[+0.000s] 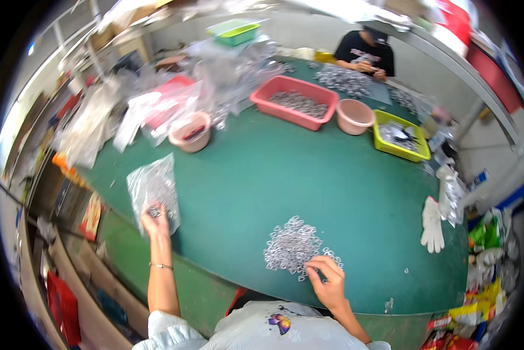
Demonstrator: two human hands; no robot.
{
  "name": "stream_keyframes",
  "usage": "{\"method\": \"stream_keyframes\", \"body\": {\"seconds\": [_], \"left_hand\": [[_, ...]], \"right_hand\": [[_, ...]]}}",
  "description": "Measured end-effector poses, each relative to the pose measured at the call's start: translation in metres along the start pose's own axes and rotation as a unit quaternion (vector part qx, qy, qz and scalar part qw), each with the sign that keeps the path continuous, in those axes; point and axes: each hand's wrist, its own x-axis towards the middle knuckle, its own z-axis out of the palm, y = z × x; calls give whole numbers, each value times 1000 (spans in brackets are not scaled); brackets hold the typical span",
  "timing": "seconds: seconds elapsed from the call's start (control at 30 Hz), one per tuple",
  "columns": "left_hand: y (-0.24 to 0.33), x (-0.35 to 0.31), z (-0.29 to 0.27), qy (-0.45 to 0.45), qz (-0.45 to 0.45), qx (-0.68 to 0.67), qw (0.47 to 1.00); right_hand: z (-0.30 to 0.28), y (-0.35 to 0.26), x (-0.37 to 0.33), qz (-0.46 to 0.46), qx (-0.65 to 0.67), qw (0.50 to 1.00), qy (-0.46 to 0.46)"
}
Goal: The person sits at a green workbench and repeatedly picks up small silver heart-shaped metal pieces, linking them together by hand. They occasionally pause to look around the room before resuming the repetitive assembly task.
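A loose pile of small silvery metal rings (291,245) lies near the front edge of the green table (244,181). At the pile's right side is my right hand (329,283), thumb and fingers drawn together; anything between them is too small to make out. My left hand (156,221) is at the table's left front edge with fingers curled around a small clump of metal rings (153,212). It is against a clear plastic bag (152,181), which lies partly on the table and holds more greyish pieces.
Along the far side stand a pink tub (326,121) of metal pieces, a pink bucket (356,116) and a yellow-green basket (399,150). Another bucket (191,137) is beside heaped plastic bags (215,76). A white glove (432,227) lies right. A co-worker (367,55) sits opposite.
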Motion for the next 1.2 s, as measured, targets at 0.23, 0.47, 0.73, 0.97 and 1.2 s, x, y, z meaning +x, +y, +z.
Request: {"method": "stream_keyframes", "body": {"seconds": [0.23,0.47,0.73,0.97,1.2], "left_hand": [[-36,-52,36,-129,122,189,966],[-82,-192,25,-164,256,385,871],[-118,-307,59,-628,185,632,414],[-151,-293,45,-677,219,605,357],[-156,-274,51,-622,277,585,440]], "right_hand": [[-23,22,-15,13,-44,999,9],[-49,38,-41,74,-235,967,-67],[-33,46,-42,69,-281,951,-106],[-11,68,-30,8,-239,971,-27],[-14,72,-23,16,-191,981,36]]}}
